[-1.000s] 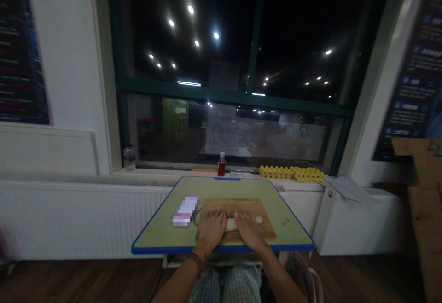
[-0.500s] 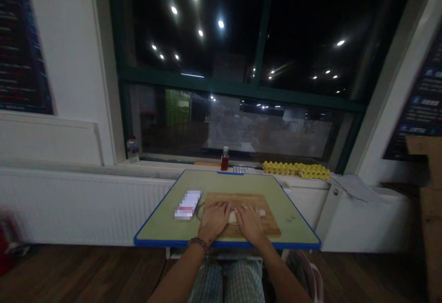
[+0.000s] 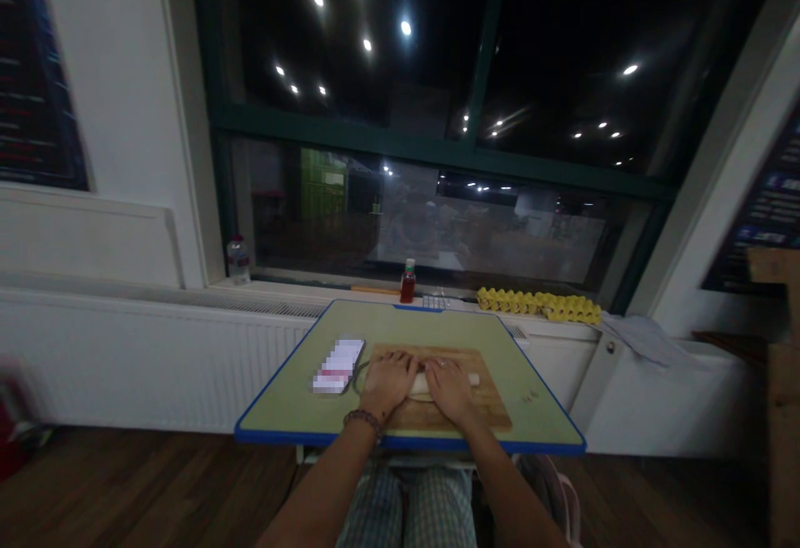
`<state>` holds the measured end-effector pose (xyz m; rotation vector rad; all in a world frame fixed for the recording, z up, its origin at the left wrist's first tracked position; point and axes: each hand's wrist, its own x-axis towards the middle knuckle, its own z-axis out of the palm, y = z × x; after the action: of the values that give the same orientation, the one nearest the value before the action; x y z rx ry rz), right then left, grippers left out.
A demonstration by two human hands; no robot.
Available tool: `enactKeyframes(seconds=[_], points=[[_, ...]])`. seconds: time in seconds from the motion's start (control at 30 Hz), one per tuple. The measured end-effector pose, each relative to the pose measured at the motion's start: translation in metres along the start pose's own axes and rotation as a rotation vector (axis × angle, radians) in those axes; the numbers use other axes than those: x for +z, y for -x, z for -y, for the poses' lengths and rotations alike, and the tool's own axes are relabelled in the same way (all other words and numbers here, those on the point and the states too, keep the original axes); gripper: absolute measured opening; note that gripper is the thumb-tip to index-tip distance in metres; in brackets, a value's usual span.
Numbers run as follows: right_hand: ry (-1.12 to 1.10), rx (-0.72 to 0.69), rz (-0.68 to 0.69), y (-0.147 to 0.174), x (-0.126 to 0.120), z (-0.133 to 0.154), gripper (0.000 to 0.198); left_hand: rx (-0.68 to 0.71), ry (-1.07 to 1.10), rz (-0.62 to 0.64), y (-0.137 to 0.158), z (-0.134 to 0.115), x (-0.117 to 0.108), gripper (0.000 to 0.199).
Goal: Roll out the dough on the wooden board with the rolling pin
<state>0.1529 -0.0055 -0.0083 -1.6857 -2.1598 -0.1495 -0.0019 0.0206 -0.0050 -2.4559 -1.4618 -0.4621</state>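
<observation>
On a wooden board (image 3: 491, 402) lies a pale, dough-coloured roll (image 3: 422, 387), its narrower right end poking out beyond my fingers. Whether it is dough or a rolling pin I cannot tell. Palm down over its left part rests my left hand (image 3: 388, 383), fingers stretched forward. My right hand (image 3: 448, 386) lies flat across the roll a little to the right, fingers extended. Both hands cover much of the roll, and a short stretch of it shows between them. To the left of the board is a phone (image 3: 338, 365) with a lit, blurred-out screen and a dark cable beside it.
The board sits on a small green table (image 3: 287, 402) with a blue edge. Behind it, the windowsill carries a bottle of red-brown liquid (image 3: 407, 283), a yellow egg tray (image 3: 537, 305) and a clear bottle (image 3: 238, 261). A white radiator (image 3: 156, 365) runs along the wall.
The whole view has shifted slightly with my head. Both hands have slid a little forward over the roll, away from me, still lying flat on it.
</observation>
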Motion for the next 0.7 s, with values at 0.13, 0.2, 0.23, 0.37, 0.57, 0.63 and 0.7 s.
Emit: enactKeyframes(seconds=[0.13,0.2,0.23,0.37,0.57,0.63,0.7], points=[[-0.001,0.043,0.035,-0.009,-0.001,0.0,0.044,-0.04,-0.002,0.016,-0.006,0.004,0.005,0.035],[0.006,0.065,0.047,-0.014,0.0,-0.001,0.043,-0.042,-0.003,0.014,-0.01,0.006,0.007,0.037],[0.011,0.075,0.052,-0.016,0.0,-0.001,0.043,-0.04,-0.003,0.013,-0.012,0.007,0.008,0.038],[0.02,0.104,0.074,-0.025,0.003,-0.003,0.043,-0.027,-0.012,0.034,-0.018,0.011,0.008,0.037],[-0.024,0.123,0.085,-0.038,0.007,-0.007,0.043,-0.012,-0.035,0.069,-0.028,0.017,0.009,0.038],[-0.046,0.147,0.088,-0.042,0.009,-0.008,0.042,-0.024,-0.03,0.081,-0.031,0.019,0.009,0.038],[-0.064,0.174,0.085,-0.047,0.011,-0.009,0.041,-0.056,-0.017,0.098,-0.035,0.02,0.009,0.039]])
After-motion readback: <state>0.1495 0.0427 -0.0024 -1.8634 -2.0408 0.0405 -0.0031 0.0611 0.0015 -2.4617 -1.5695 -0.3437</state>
